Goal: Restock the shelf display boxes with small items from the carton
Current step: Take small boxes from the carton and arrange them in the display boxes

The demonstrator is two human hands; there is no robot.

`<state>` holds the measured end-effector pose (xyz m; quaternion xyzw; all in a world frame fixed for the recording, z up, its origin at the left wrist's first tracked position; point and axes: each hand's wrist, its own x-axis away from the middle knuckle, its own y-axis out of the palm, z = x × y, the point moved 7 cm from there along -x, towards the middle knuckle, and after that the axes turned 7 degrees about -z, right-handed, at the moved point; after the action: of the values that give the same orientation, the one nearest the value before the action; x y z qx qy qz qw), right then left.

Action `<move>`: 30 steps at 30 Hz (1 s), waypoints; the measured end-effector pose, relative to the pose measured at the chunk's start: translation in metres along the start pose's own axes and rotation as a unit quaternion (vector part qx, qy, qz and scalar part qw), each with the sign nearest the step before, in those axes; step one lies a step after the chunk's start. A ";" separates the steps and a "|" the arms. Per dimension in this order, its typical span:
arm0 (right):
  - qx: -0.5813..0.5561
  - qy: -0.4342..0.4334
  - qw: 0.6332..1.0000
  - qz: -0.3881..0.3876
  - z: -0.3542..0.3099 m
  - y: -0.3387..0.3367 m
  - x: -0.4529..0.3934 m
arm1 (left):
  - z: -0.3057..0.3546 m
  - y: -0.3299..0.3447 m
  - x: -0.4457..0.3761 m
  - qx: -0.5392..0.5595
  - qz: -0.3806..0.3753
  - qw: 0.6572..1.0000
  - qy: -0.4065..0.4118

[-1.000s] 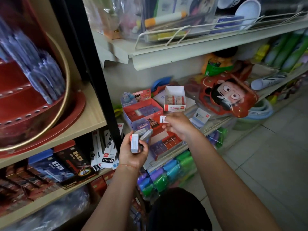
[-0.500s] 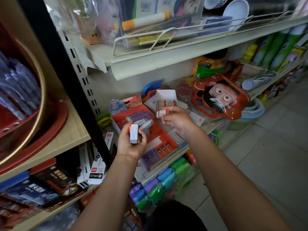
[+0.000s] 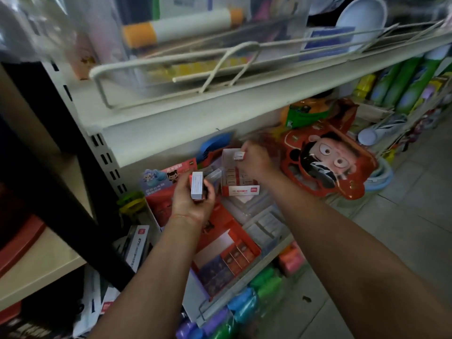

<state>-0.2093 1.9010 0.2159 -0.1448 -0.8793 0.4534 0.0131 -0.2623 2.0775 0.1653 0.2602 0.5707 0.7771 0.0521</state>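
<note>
My left hand (image 3: 193,204) grips a stack of small white-and-red item boxes (image 3: 197,185) in front of the shelf. My right hand (image 3: 254,162) pinches one small item (image 3: 239,155) just above the white-and-red display box (image 3: 241,189), which stands on the lower shelf with several small items in a row inside. A red display box with a cartoon header (image 3: 168,177) sits to the left, partly hidden by my left hand. Another red display box (image 3: 227,250) with compartments lies nearer to me.
A white shelf (image 3: 220,104) with a wire rail overhangs the work area. A red cartoon-face package (image 3: 327,162) leans at the right. Coloured rolls (image 3: 244,304) lie below. A black upright post (image 3: 61,192) and a wooden shelf (image 3: 36,260) stand at the left.
The view has tilted closer to the shelf. My right hand moved up and back with its small item, from in front of the white-and-red display box to just over it. My left hand keeps its stack.
</note>
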 end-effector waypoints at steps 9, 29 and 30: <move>0.004 -0.022 0.998 -0.054 0.000 0.037 -0.025 | 0.004 -0.007 -0.013 -0.004 0.001 1.000 0.006; -0.387 -0.010 0.906 -0.172 -0.063 0.018 0.125 | 0.004 -0.003 0.053 0.026 -0.015 0.999 0.013; -0.396 -0.022 0.903 -0.165 -0.063 0.021 0.136 | 0.004 -0.006 0.060 0.025 -0.013 1.000 0.014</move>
<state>-0.3246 1.9991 0.2217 0.0192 -0.9979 0.0617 0.0098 -0.3133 2.1052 0.1813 0.2427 0.5936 0.7658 0.0478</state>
